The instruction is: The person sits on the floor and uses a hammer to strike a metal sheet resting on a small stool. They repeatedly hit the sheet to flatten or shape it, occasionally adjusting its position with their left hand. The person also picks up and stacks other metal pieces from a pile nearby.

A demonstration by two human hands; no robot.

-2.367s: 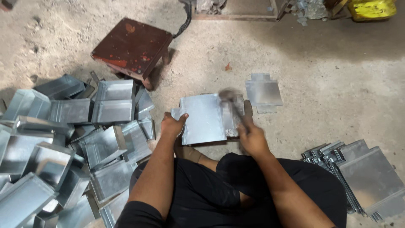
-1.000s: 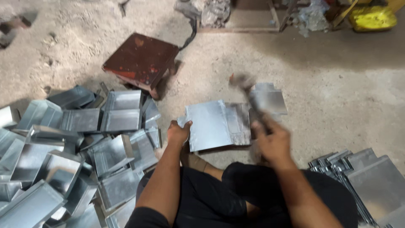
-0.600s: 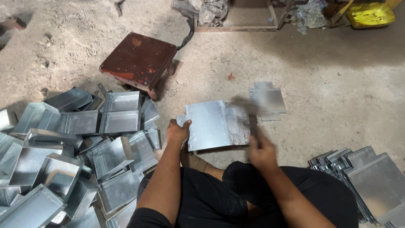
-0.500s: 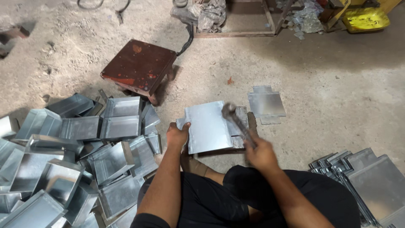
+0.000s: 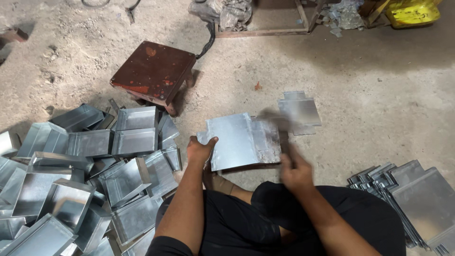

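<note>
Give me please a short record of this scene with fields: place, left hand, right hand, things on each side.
place: person sits on a dusty concrete floor
left hand: holds the left edge of a metal sheet
right hand: blurred, grips a hammer over the sheet's right part
left side: pile of folded metal trays
right side: stack of flat metal sheets
beyond: rusty red stool, one cut flat sheet

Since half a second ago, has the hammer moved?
Yes. The hammer, blurred in the right hand, has swung down onto the metal sheet's right edge, toward the flat blank.
</note>
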